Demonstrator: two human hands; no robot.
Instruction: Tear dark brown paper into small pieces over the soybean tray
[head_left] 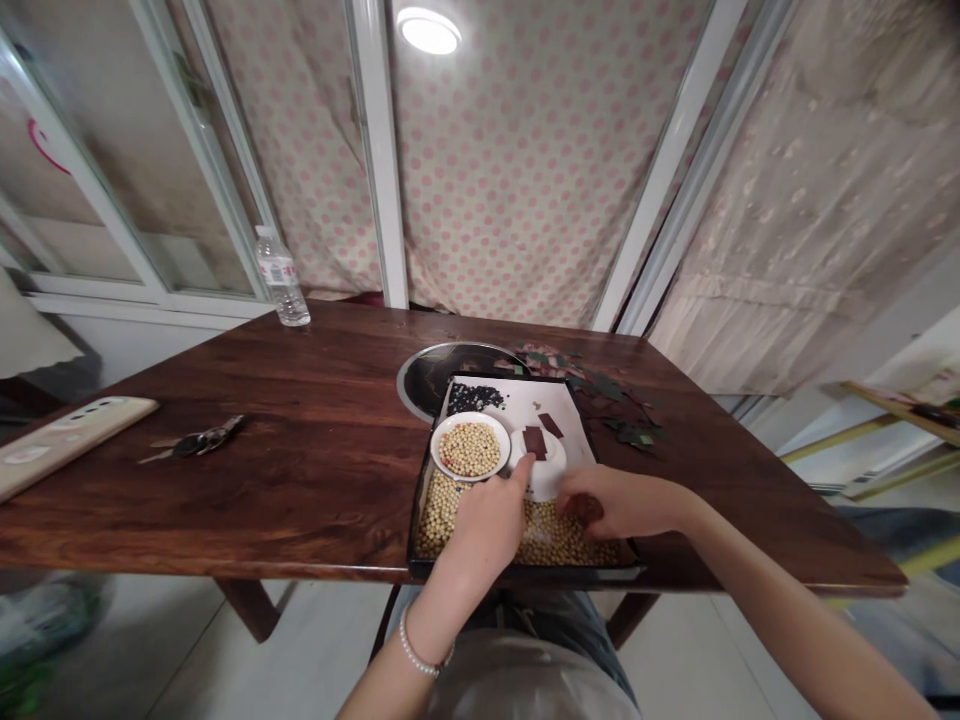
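Left hand (487,525), fingers bunched, presses into soybeans (566,535) in a black tray (570,571) at six o'clock on the tabletop (247,480), by a white bowl (469,447); right hand (619,503) curls just above them, grip unclear.

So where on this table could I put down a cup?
The widest bare wood lies left of the black tray, between it and the keys; another patch sits near the water bottle. The tray is crowded: a white bowl of soybeans, loose beans, the left hand and right hand, dark scraps beyond.
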